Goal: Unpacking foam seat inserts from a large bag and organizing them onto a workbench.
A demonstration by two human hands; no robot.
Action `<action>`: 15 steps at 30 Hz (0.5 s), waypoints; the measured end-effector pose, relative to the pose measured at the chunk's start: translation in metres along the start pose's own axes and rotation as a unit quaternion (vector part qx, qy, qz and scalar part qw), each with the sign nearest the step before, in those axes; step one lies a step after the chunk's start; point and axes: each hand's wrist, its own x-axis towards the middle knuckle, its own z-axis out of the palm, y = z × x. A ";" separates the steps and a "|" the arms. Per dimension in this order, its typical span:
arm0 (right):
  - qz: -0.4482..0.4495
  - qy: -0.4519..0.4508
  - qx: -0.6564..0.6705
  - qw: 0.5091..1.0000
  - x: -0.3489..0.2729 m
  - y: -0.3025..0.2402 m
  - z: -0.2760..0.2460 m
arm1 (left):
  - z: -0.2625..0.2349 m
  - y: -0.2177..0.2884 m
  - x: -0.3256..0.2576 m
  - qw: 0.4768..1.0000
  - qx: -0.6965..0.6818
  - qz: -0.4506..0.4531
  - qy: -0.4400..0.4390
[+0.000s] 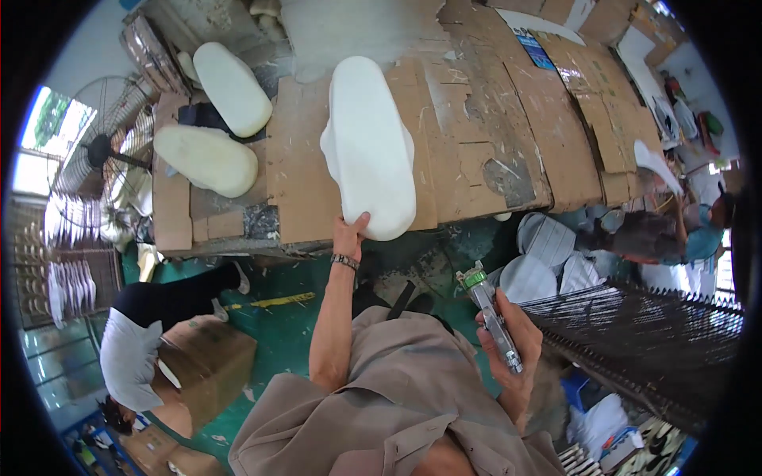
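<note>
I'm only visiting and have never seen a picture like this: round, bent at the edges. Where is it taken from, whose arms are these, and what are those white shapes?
There is no machine here. The picture comes from a wide fisheye camera worn on a person's head, looking down, which is why straight edges bend. The two bare arms rising from below are that person's own. The left hand touches the near end of a long white foam cushion lying on a workbench covered in patched cardboard. The right hand has its grip around a metal spray gun with a green cap. Two more white cushions lie at the bench's left end, beside a standing fan. Other people work nearby: one bends over a cardboard box, lower left.
</note>
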 end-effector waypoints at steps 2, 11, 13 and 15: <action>0.001 -0.007 -0.006 1.000 0.005 -0.003 0.005 | 0.003 -0.002 0.000 0.999 0.030 0.010 0.016; 0.018 -0.015 -0.030 0.999 0.020 -0.011 0.019 | -0.001 -0.011 -0.006 0.998 -0.065 -0.011 -0.005; 0.015 0.017 -0.039 0.999 0.020 -0.008 0.022 | -0.004 -0.011 -0.004 0.998 -0.059 -0.018 -0.006; 0.003 -0.001 -0.042 0.999 0.021 -0.010 0.019 | -0.003 -0.009 -0.004 0.998 -0.054 -0.026 -0.007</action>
